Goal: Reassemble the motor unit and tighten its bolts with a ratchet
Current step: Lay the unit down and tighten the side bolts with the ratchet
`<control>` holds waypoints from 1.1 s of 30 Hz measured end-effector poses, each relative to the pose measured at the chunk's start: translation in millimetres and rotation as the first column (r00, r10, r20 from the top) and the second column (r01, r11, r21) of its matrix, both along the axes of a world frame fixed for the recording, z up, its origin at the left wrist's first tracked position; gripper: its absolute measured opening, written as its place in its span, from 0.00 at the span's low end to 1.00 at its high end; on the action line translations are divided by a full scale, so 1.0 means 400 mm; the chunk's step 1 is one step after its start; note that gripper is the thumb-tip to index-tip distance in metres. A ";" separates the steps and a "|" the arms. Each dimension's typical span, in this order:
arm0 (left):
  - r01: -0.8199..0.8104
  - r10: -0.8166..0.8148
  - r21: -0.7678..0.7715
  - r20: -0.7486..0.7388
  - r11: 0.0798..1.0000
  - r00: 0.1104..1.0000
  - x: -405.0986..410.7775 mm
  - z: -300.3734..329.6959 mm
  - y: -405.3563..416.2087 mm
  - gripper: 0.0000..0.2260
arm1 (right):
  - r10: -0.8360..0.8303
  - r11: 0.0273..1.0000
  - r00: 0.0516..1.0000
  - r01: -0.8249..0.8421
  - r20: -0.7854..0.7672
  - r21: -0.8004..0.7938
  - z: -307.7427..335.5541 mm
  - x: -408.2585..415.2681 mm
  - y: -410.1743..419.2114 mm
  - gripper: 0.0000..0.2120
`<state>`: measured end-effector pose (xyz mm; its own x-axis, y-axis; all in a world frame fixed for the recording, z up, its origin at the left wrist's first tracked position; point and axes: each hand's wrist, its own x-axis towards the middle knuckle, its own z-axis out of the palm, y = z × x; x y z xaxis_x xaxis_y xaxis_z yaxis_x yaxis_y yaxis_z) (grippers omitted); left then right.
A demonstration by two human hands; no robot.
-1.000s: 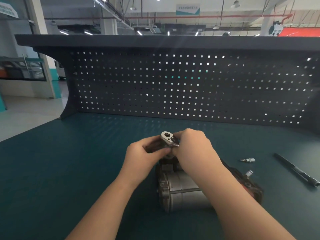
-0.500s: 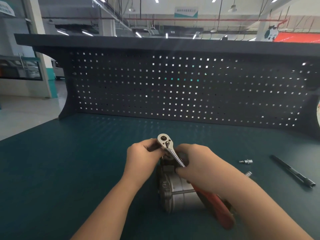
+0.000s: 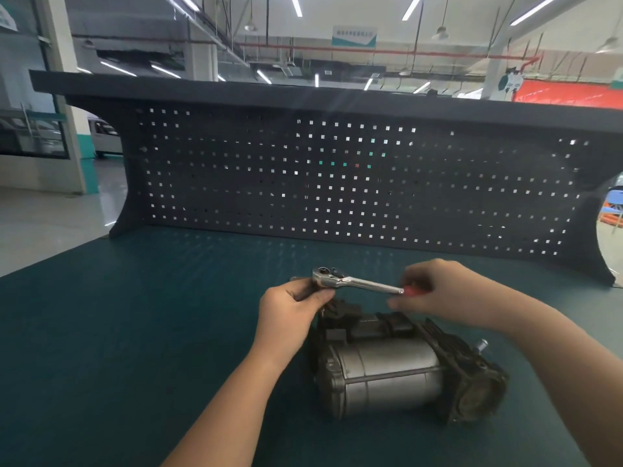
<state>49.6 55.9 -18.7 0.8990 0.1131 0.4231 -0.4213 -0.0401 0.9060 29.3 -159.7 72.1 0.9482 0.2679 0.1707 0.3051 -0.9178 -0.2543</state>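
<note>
The motor unit [image 3: 397, 375], a grey metal cylinder with dark end housings, lies on its side on the green bench top. A chrome ratchet [image 3: 350, 281] with a red handle is held level above the motor's far left end. My left hand [image 3: 293, 305] grips the ratchet's head from below, where something dark under the head is mostly hidden by my fingers. My right hand [image 3: 445, 294] curls around the red handle at the right. A small silver stud [image 3: 480, 345] sticks up at the motor's right end.
The green bench top [image 3: 135, 348] stretches wide to the left and in front. A dark pegboard back wall [image 3: 337, 183] with an overhanging shelf rises behind the work area. The bench's left edge drops to the workshop floor.
The ratchet has swung from pointing toward me to lying level, handle to the right. My right hand moved right and up along the handle, uncovering the motor. The view shifted right.
</note>
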 end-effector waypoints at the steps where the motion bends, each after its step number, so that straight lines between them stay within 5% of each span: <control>1: 0.006 -0.007 -0.037 -0.011 0.999 1.000 0.001 -0.003 -0.003 0.09 | 0.019 1.000 1.000 -0.019 -0.015 -0.016 -0.001 -0.037 0.004 0.13; 5: -0.020 0.018 -0.041 -0.032 0.999 0.999 -0.002 -0.018 -0.023 0.07 | 0.067 0.992 0.998 -0.067 0.006 0.109 -0.061 -0.177 0.075 0.21; 9: -0.041 0.041 -0.013 -0.033 0.999 0.999 0.000 -0.023 -0.017 0.04 | -0.063 0.968 0.984 0.019 0.168 0.249 -0.143 -0.224 0.159 0.23; 13: 0.003 -0.003 -0.003 -0.029 1.000 1.000 0.005 -0.024 -0.007 0.05 | -0.296 0.838 0.951 0.213 0.089 0.502 -0.148 -0.204 0.068 0.10; 15: 0.033 -0.033 0.013 -0.002 0.999 0.999 0.004 -0.022 -0.004 0.09 | -0.360 0.803 0.930 0.269 0.074 0.531 -0.126 -0.174 0.002 0.12; 19: 0.043 -0.042 -0.052 0.013 0.998 0.999 0.012 -0.027 -0.007 0.10 | -0.317 0.796 0.905 0.091 0.284 0.598 -0.131 -0.172 -0.003 0.11; 21: 0.032 -0.032 -0.076 0.005 0.997 0.999 0.017 -0.033 -0.011 0.08 | -0.206 0.814 0.827 -0.152 0.523 0.561 -0.167 -0.212 0.065 0.13; 23: 0.024 -0.025 -0.075 -0.014 0.997 1.000 0.020 -0.037 -0.017 0.07 | -0.031 0.873 0.688 -0.334 0.726 0.354 -0.209 -0.237 0.141 0.15; 26: 0.035 -0.038 -0.136 -0.019 0.990 0.999 0.021 -0.038 -0.026 0.06 | 0.137 0.909 0.457 -0.412 0.879 0.072 -0.254 -0.217 0.214 0.11; 28: 0.040 -0.044 -0.137 -0.021 0.990 0.999 0.021 -0.036 -0.024 0.06 | 0.151 0.907 0.403 -0.419 0.903 0.036 -0.260 -0.198 0.219 0.12; 31: 0.066 -0.069 -0.121 -0.021 0.990 0.997 0.028 -0.036 -0.008 0.10 | 0.077 0.893 0.464 -0.426 0.883 0.146 -0.280 -0.183 0.162 0.12; 33: 0.100 -0.102 -0.087 -0.012 0.991 0.995 0.028 -0.034 0.002 0.09 | -0.170 0.703 0.680 -0.424 0.713 0.571 -0.265 -0.175 0.114 0.13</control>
